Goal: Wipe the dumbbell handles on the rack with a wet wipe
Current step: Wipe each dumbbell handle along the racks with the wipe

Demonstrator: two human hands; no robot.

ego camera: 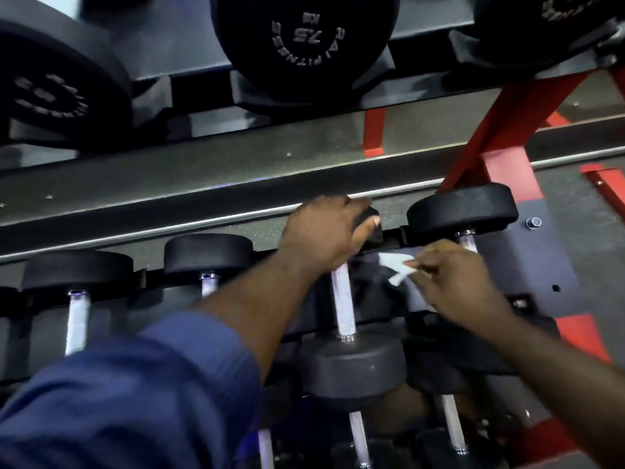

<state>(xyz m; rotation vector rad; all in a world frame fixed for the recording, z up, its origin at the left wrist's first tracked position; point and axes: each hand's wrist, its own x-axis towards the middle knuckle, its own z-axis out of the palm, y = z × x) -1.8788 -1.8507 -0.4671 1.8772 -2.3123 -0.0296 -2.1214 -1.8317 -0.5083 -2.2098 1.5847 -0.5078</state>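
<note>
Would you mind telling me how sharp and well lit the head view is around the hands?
Head view: dim overall, with motion blur smearing the right hand and wet wipe; the left hand and the dumbbell it grips are sharper; a bright glare streak runs along the grey rail.

The single head view looks steeply down, close over the dumbbell rack [209,184].

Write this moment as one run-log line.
left hand: grips far head of black rubber dumbbell with knurled silver handle | right hand: pinches white wet wipe | wipe: right of that handle, apart
</note>
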